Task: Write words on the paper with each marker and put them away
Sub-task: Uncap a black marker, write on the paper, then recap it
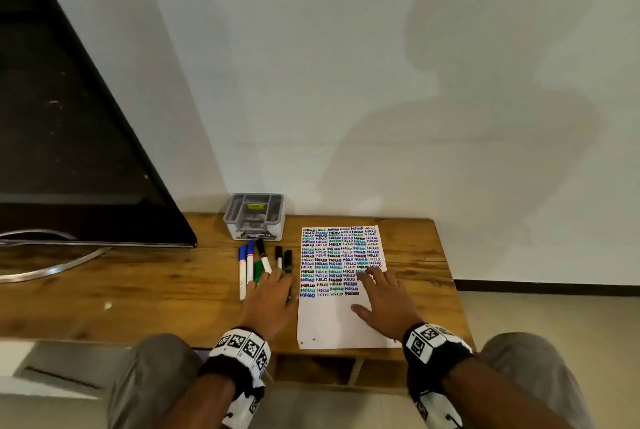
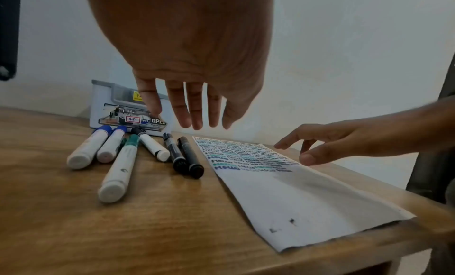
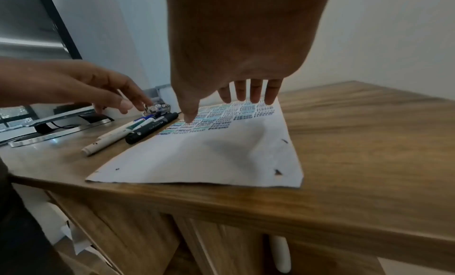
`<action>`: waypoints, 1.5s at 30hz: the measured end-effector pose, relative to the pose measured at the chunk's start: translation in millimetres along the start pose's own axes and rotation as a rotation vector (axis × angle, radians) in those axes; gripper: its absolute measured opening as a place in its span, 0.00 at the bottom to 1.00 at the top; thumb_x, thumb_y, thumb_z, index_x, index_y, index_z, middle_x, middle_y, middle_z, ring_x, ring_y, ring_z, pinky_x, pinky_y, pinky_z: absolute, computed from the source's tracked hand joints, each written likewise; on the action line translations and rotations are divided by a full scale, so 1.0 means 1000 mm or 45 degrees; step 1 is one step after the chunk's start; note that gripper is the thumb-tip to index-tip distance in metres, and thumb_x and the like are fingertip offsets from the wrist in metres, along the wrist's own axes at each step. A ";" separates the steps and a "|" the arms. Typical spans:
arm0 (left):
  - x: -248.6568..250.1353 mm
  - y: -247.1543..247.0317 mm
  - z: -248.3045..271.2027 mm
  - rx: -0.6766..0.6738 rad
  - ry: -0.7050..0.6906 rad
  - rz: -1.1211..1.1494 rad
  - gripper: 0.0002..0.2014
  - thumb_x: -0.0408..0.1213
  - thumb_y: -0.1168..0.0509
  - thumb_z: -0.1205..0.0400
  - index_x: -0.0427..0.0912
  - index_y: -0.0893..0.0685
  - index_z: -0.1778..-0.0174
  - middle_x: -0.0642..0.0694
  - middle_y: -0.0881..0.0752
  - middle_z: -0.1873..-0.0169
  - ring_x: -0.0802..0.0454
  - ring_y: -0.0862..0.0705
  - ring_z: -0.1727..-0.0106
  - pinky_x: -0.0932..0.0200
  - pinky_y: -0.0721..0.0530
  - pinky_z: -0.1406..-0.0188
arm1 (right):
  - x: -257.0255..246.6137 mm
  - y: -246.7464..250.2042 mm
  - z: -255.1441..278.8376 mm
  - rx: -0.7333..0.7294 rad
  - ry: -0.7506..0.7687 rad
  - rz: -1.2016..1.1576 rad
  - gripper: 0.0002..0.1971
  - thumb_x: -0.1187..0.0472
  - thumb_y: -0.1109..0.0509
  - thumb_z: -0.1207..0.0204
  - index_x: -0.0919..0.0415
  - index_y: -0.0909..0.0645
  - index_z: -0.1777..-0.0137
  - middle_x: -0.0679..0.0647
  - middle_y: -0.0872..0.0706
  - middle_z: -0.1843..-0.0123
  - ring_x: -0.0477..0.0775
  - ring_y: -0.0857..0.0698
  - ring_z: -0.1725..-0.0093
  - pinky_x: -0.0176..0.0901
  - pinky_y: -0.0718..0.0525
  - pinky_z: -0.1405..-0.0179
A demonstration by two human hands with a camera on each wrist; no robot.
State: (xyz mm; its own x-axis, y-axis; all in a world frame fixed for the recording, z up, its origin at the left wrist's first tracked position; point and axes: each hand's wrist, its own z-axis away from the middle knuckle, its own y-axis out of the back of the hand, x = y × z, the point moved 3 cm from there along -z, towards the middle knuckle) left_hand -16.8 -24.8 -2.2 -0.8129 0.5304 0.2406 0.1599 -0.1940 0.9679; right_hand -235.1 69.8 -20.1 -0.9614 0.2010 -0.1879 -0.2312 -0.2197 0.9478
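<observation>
Wooden worktop [image 1: 138,293]: both hands, left [image 1: 268,302] and right [image 1: 386,300], are hovering wide, holding nothing; brushing loose markers [image 2: 118,162], lower left, risks rolling them away.

your paper [image 1: 332,318] lies flat on the tabletop [image 1: 156,290], its near edge at the tabletop's front edge. rows of "hello" in black, blue and green fill its upper part, and the lower part is blank but for a few small dark marks. just left of it lie six capped markers: two blue-capped white ones [image 2: 93,148] side by side, a green-capped white one [image 2: 118,170] reaching nearest you, a black-capped white one [image 2: 152,145] lying aslant, and two all-black ones [image 2: 182,155] closest to the paper. behind them a grey and white organiser box [image 1: 254,217] stands against the wall.
</observation>
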 end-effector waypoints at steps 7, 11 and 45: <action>-0.019 -0.024 -0.034 0.195 0.060 0.003 0.16 0.46 0.31 0.20 0.48 0.17 0.37 0.48 0.14 0.43 0.44 0.15 0.42 0.41 0.20 0.44 | 0.008 -0.038 -0.027 -0.052 -0.085 0.011 0.57 0.18 0.74 0.37 0.48 0.50 0.10 0.52 0.46 0.09 0.62 0.42 0.12 0.60 0.39 0.16; -0.032 -0.033 -0.039 0.182 0.136 -0.004 0.24 0.49 0.27 0.23 0.47 0.19 0.32 0.46 0.13 0.42 0.43 0.15 0.41 0.40 0.20 0.44 | 0.028 -0.047 -0.036 0.002 0.021 0.045 0.45 0.25 0.58 0.23 0.50 0.44 0.11 0.53 0.40 0.10 0.63 0.36 0.13 0.63 0.36 0.18; 0.016 0.005 -0.020 0.023 0.011 1.150 0.20 0.45 0.31 0.18 0.62 0.25 0.31 0.57 0.14 0.50 0.66 0.14 0.51 0.65 0.13 0.56 | -0.032 0.017 -0.031 0.181 -0.072 -2.191 0.12 0.59 0.36 0.12 0.66 0.20 0.36 0.55 0.11 0.55 0.55 0.12 0.55 0.44 0.12 0.51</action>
State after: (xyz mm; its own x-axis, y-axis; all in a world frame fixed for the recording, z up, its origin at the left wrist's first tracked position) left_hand -40.5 -33.9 5.0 -0.3772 0.1763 0.9092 0.7482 -0.5206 0.4114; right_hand -213.1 30.3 -5.8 0.3614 0.1273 -0.9237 -0.8894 0.3445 -0.3005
